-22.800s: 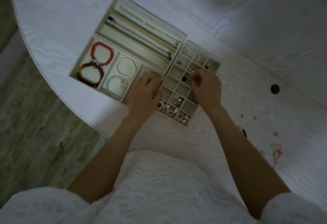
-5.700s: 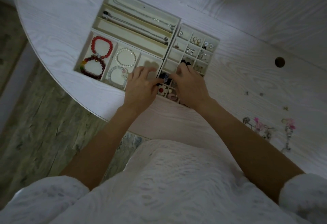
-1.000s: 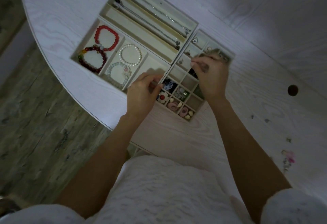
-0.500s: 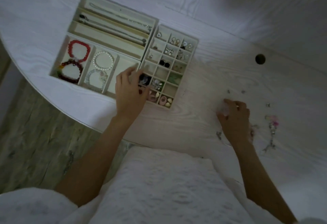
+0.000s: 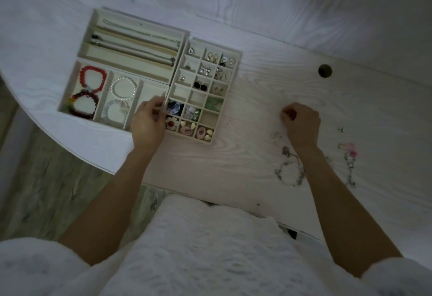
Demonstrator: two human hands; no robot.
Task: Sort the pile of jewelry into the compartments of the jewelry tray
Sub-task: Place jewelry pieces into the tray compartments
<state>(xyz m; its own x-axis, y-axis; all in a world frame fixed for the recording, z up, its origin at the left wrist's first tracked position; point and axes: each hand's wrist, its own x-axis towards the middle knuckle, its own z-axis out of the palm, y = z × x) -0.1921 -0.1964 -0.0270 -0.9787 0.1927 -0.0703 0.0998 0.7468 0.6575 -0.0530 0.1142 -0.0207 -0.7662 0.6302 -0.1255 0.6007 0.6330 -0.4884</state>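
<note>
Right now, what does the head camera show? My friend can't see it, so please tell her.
A person sorts jewelry on a white table: the left hand rests on the tray, and the right hand is curled over loose pieces to its right. Bracelets, chains and earrings already fill many compartments. A bracelet and a pink charm are still unsorted.

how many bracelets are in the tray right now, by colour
red bracelet: 1
dark red bracelet: 1
white pearl bracelet: 1
pale clear bracelet: 1
total: 4
</note>
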